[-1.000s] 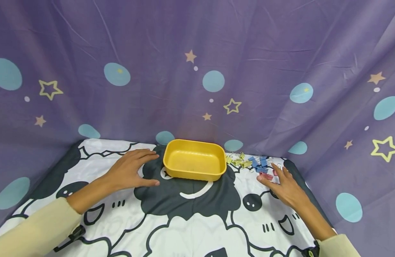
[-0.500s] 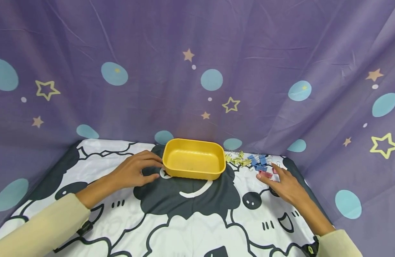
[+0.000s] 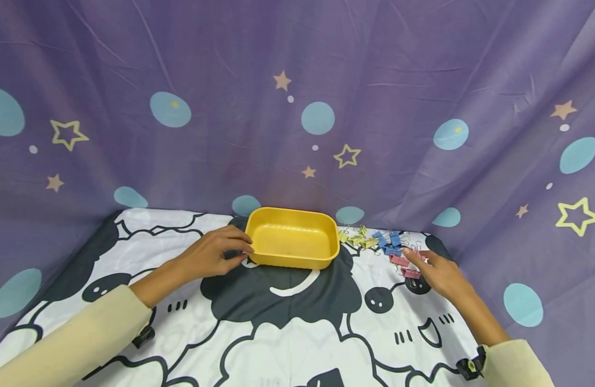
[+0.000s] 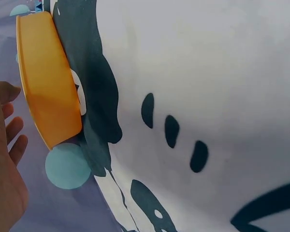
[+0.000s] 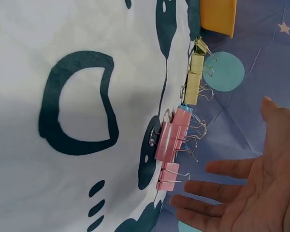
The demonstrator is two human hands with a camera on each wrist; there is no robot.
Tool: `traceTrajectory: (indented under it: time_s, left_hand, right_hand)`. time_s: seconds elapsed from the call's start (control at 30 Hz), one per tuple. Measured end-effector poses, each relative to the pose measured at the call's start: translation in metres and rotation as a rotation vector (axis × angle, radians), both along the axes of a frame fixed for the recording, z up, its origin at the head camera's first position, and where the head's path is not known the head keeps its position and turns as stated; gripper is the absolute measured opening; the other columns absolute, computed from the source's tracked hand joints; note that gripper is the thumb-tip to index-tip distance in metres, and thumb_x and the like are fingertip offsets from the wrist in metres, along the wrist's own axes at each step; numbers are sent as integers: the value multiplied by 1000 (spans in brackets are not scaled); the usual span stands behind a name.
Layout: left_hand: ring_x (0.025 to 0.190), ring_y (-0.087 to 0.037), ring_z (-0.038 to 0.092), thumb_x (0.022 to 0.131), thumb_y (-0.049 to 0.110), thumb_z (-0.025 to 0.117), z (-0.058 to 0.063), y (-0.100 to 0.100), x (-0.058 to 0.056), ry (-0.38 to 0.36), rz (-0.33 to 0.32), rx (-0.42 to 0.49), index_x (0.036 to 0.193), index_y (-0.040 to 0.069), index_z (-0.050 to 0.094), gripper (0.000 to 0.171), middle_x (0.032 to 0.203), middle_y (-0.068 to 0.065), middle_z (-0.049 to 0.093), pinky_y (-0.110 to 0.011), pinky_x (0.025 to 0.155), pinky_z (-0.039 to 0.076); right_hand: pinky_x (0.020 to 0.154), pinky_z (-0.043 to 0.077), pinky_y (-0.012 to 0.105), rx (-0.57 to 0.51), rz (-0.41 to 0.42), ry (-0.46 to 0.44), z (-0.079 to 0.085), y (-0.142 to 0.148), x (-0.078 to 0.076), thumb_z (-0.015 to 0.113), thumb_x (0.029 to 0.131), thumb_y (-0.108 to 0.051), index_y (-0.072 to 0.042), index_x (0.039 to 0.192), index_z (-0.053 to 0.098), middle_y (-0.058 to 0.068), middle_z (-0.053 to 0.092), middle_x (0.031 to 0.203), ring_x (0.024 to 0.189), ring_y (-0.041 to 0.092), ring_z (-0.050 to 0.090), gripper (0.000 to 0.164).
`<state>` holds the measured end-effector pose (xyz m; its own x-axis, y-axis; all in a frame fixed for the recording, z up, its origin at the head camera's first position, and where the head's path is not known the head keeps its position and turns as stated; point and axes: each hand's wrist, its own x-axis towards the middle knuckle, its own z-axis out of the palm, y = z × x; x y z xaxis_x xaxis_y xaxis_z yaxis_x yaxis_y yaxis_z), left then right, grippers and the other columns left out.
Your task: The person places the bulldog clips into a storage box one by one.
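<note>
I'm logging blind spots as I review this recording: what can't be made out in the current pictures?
Left wrist view: the left hand is cut off by the left edge; the inside of the yellow tray is hidden by its wall.
Right wrist view: the blue clips are mostly hidden behind the pink clips.
Head view: the right hand overlaps some pink clips; the yellow clips are too small and bunched to count.

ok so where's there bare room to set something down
The widest patch is the patterned cloth on the near side of the yellow tray, between left hand and right hand. The tray's floor is bare too. Crowded: right of the tray, with yellow clips, blue clips and pink clips.
</note>
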<state>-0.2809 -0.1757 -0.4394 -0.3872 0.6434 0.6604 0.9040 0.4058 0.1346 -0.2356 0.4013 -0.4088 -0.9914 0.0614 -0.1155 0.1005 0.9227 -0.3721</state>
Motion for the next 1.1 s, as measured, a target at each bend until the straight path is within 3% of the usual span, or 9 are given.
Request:
traceTrajectory:
  time_s: [0.2, 0.33, 0.43, 0.57, 0.8, 1.1]
  left_hand:
    - [98, -17, 70, 82, -7, 92, 3, 2, -3, -6, 3, -38, 100, 11, 89, 26, 108, -3, 82, -37, 81, 63]
    - [97, -16, 68, 83, -9, 89, 3, 1, -3, -34, 27, -62, 99, 11, 90, 27, 105, 1, 81, -35, 82, 62]
    - [97, -15, 67, 84, -11, 88, 1, 0, -3, -64, 38, -71, 100, 11, 90, 28, 104, 2, 80, -35, 83, 62]
    - [97, -15, 67, 85, -11, 87, 0, -1, -4, -98, 51, -87, 101, 11, 90, 28, 103, 1, 80, -35, 84, 62]
    - [98, -16, 68, 84, -12, 88, 1, 1, -7, -93, 27, -90, 100, 11, 90, 28, 101, 0, 79, -36, 85, 63]
    - [100, -18, 70, 85, -12, 88, 1, 3, -13, -107, 5, -90, 100, 11, 90, 27, 103, 0, 81, -37, 87, 64]
  right_hand:
    - [112, 50, 75, 30, 9, 3, -2, 3, -1, 37, 114, -73, 13, 156, 56, 39, 64, 151, 143, 62, 59, 98]
    - [105, 56, 69, 52, 23, 19, -4, 3, 0, 49, 113, -66, 14, 144, 66, 36, 74, 137, 131, 58, 68, 87]
    - [90, 62, 55, 52, 45, 39, -6, 2, 0, 63, 110, -58, 9, 127, 78, 27, 83, 117, 106, 44, 77, 71]
    - [71, 53, 38, 34, 63, 57, -7, 2, 1, 75, 107, -45, 1, 108, 87, 13, 84, 97, 83, 21, 68, 48]
    - [66, 51, 35, -11, 53, 50, -11, 4, 1, 79, 106, -32, 4, 106, 85, 10, 80, 82, 76, 17, 67, 36]
    - [65, 53, 32, -114, -16, 71, -15, 8, -3, 83, 102, -25, 2, 104, 85, 3, 77, 78, 73, 15, 66, 27]
